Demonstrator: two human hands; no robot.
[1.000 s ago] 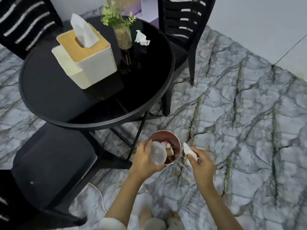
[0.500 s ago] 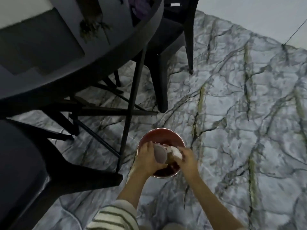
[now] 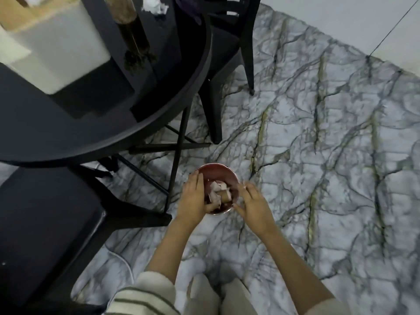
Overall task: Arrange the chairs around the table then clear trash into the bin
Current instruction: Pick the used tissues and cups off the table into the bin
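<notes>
A small red bin (image 3: 218,166) stands on the marble-patterned floor just right of the table's legs. Inside it lie white crumpled paper (image 3: 217,185) and a brown cardboard roll (image 3: 224,194). My left hand (image 3: 193,198) curls over the bin's near-left rim, fingers dipping inside. My right hand (image 3: 252,205) hovers at the right rim with fingers spread and nothing in it. One crumpled white tissue (image 3: 154,5) lies on the round black table (image 3: 113,137), at the top edge of the view.
A black chair (image 3: 45,223) sits tucked at the table's near left, and another black chair (image 3: 229,53) at the far side. A white tissue box (image 3: 56,42) and a glass vase (image 3: 134,30) stand on the table. Thin table legs (image 3: 177,160) rise just left of the bin.
My head dropped low toward the bin. The plastic cup in my left hand and the tissue in my right went into the bin; my right hand has drawn back to the rim.
</notes>
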